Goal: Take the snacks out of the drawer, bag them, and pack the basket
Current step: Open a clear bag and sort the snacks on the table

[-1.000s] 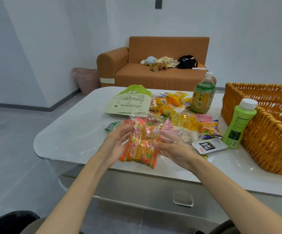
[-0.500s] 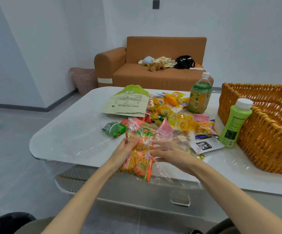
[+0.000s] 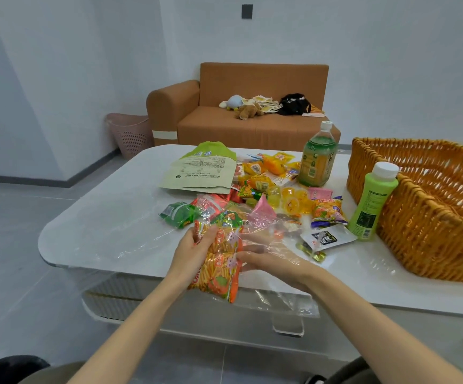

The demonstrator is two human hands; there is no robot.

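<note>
**Entry: bagging step, orange snack packet part-way into bag**

Step in hand (judged): bagging. The snacks are out on the white counter [image 3: 108, 231]; nothing shows inside the woven wicker basket [image 3: 446, 231], so packing is not yet begun.

Item: orange foil packet of stick snacks [image 3: 219, 278], printed with thin yellow sticks and a green-and-red motif, glossy and crinkled. A second like packet seems to lie just above it. Location: near edge of the counter, lower end overhanging, wrapped in the clear plastic bag [image 3: 285, 297].

Left hand [image 3: 194, 253]: fingers curled round the packet's left edge, gripping it.

Right hand [image 3: 271, 261]: fingers fairly straight, tips touching the packet's right side. The clear film lies over it; whether it is inside the bag cannot be told.

Next move (judged): seat the packet fully and free the film, which is limp and clingy and could snag a corner.

Remaining: loose pile of small snack packets [image 3: 280, 195], mid-counter; pale green bottle with white cap [image 3: 370, 206], touching the basket.
</note>
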